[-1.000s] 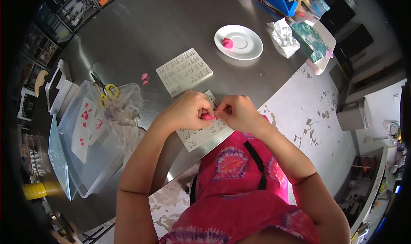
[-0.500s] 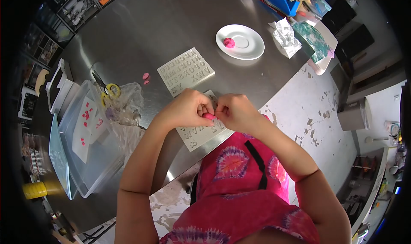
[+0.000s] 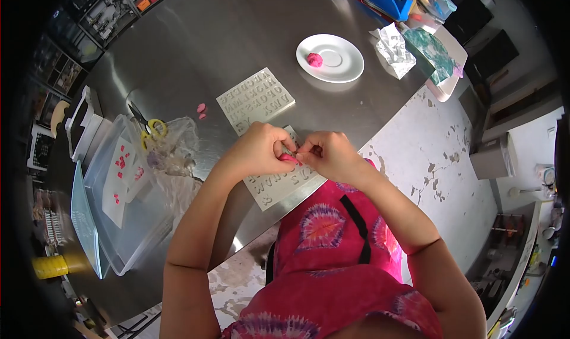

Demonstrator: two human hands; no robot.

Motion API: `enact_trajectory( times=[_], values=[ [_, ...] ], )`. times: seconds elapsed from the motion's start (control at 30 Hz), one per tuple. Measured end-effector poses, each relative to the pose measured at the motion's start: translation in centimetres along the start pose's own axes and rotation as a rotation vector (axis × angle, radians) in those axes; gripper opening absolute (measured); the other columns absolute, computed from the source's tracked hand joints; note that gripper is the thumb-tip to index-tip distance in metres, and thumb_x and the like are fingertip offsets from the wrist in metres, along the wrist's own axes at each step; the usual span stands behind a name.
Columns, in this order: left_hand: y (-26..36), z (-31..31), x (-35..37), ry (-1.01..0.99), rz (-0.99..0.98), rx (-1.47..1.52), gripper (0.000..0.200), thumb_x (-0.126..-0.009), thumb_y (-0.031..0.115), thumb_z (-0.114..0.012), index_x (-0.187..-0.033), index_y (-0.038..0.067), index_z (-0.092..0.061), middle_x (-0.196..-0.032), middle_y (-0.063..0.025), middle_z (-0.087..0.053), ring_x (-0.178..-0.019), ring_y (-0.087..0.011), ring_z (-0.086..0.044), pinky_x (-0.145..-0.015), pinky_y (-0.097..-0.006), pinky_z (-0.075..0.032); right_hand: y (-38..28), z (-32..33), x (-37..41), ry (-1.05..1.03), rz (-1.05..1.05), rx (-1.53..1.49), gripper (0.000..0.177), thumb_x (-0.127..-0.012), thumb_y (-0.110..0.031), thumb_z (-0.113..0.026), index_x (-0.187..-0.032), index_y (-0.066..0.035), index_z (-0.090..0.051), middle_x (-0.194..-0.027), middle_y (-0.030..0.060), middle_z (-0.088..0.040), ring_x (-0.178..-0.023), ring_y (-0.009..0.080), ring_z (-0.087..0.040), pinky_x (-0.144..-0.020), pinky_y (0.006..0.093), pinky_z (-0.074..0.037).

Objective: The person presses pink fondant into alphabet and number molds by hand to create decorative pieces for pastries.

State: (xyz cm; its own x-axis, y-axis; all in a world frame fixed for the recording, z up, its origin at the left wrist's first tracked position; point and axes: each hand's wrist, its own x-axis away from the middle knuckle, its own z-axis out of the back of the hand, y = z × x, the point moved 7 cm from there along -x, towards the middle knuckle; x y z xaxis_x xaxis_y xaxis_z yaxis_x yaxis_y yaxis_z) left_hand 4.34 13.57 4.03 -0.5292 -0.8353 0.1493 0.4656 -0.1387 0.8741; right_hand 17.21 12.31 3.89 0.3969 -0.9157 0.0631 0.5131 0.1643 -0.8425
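Note:
Over the nearer letter mould (image 3: 270,190), my left hand (image 3: 261,152) is closed round a small lump of pink dough (image 3: 288,158), which shows between thumb and fingers. My right hand (image 3: 329,155) meets it from the other side, its thumb and fingertips pinched at the dough's edge. Both hands cover the upper part of this pale mould. A second letter mould (image 3: 258,98) lies just beyond, with rows of raised-looking letters. Farther off, a white plate (image 3: 347,68) bears a pink ball of dough (image 3: 314,60).
Small pink pieces (image 3: 202,108) lie on the steel table (image 3: 196,48). To the left are scissors (image 3: 155,128), a crumpled plastic bag (image 3: 178,143) and a clear plastic box (image 3: 133,232) holding white sheets with pink bits. Crumpled white paper (image 3: 393,51) sits at the right edge.
My hands stay over the mould, with the fingers shifting slightly around the pink dough. The view has moved a little; the moulds and plate lie as before.

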Motion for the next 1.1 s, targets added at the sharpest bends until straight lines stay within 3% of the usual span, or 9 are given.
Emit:
enact_trajectory(
  times=[0.13,0.2,0.33,0.4,0.47,0.6,0.8,0.9,1.1],
  values=[
    [0.16,-0.26,-0.07,0.001,-0.019,-0.069,0.016,-0.058,0.008,-0.074,-0.069,-0.001,-0.066,-0.056,-0.0046,-0.06,-0.05,-0.0064,-0.053,-0.048,-0.0223,-0.041,-0.02,0.22,0.0,0.0,0.038,-0.032,0.007,-0.071,-0.006,-0.07,-0.075,-0.001,-0.067,-0.069,0.0127,-0.065,-0.062,0.0222,-0.065,-0.059,0.0325,-0.05],
    [0.2,-0.37,-0.05,0.008,-0.016,-0.083,0.015,-0.057,0.007,-0.071,-0.069,-0.001,-0.067,-0.055,-0.0062,-0.06,-0.049,-0.0089,-0.052,-0.047,-0.0248,-0.04,-0.47,0.14,0.11,-0.025,0.066,-0.005,0.007,-0.075,-0.004,-0.07,-0.075,0.001,-0.066,-0.064,0.0085,-0.063,-0.055,0.0105,-0.056,-0.052,0.027,-0.046],
    [0.42,-0.29,0.11,0.041,0.019,-0.103,0.014,-0.057,0.007,-0.069,-0.068,-0.001,-0.067,-0.053,-0.0071,-0.058,-0.047,-0.0103,-0.052,-0.047,-0.0253,-0.04,-0.13,-0.04,0.09,-0.046,0.04,0.013,0.007,-0.073,-0.005,-0.071,-0.075,0.0,-0.067,-0.065,0.0089,-0.063,-0.056,0.0125,-0.058,-0.054,0.0274,-0.047],
    [0.42,-0.27,0.09,0.046,0.016,-0.107,0.014,-0.057,0.007,-0.069,-0.067,-0.001,-0.067,-0.052,-0.0075,-0.057,-0.046,-0.011,-0.052,-0.047,-0.0255,-0.04,-0.44,-0.12,0.12,0.029,0.153,0.062,0.008,-0.07,-0.006,-0.072,-0.074,-0.002,-0.067,-0.068,0.0096,-0.064,-0.057,0.0153,-0.06,-0.055,0.0285,-0.049],
    [0.49,-0.33,0.05,0.035,-0.009,-0.108,0.011,-0.06,0.004,-0.071,-0.064,-0.003,-0.063,-0.053,-0.0008,-0.056,-0.05,-0.0023,-0.048,-0.046,-0.0207,-0.037,-0.46,-0.22,0.06,0.036,0.13,0.062,0.007,-0.068,-0.005,-0.07,-0.073,-0.002,-0.067,-0.068,0.0111,-0.064,-0.059,0.0198,-0.062,-0.057,0.0308,-0.05],
    [0.98,-0.42,0.03,0.02,-0.056,-0.154,0.012,-0.06,0.003,-0.071,-0.064,-0.004,-0.063,-0.053,-0.0022,-0.056,-0.05,-0.0026,-0.048,-0.046,-0.0206,-0.037,-0.56,-0.17,0.17,0.06,0.116,0.055,0.007,-0.066,-0.003,-0.068,-0.073,-0.002,-0.066,-0.068,0.0128,-0.064,-0.062,0.0255,-0.064,-0.06,0.0336,-0.051],
    [0.85,-0.57,0.09,0.028,-0.009,-0.192,0.013,-0.06,0.004,-0.071,-0.065,-0.004,-0.063,-0.055,-0.0032,-0.057,-0.05,-0.0038,-0.049,-0.046,-0.0212,-0.038,-0.2,0.15,-0.21,-0.054,0.06,0.004,0.007,-0.065,-0.004,-0.068,-0.072,-0.001,-0.066,-0.069,0.0132,-0.065,-0.062,0.0263,-0.064,-0.061,0.0334,-0.05],
    [0.68,-0.58,0.14,0.034,-0.022,-0.167,0.013,-0.06,0.004,-0.071,-0.067,-0.003,-0.063,-0.054,-0.0025,-0.056,-0.05,-0.0039,-0.049,-0.046,-0.0212,-0.038,0.0,-0.07,-0.16,0.016,0.121,0.037,0.012,-0.064,-0.006,-0.073,-0.074,-0.002,-0.068,-0.067,0.0103,-0.064,-0.058,0.0193,-0.062,-0.058,0.0305,-0.05],
    [0.66,-0.77,0.16,-0.036,0.009,-0.211,0.013,-0.059,0.004,-0.071,-0.068,-0.002,-0.063,-0.053,-0.0015,-0.055,-0.05,-0.0041,-0.05,-0.048,-0.0206,-0.04,-0.36,-0.14,-0.26,0.002,0.074,0.092,0.01,-0.064,-0.008,-0.071,-0.071,-0.002,-0.068,-0.065,0.0103,-0.063,-0.058,0.0203,-0.063,-0.058,0.0305,-0.05]
  ],
)
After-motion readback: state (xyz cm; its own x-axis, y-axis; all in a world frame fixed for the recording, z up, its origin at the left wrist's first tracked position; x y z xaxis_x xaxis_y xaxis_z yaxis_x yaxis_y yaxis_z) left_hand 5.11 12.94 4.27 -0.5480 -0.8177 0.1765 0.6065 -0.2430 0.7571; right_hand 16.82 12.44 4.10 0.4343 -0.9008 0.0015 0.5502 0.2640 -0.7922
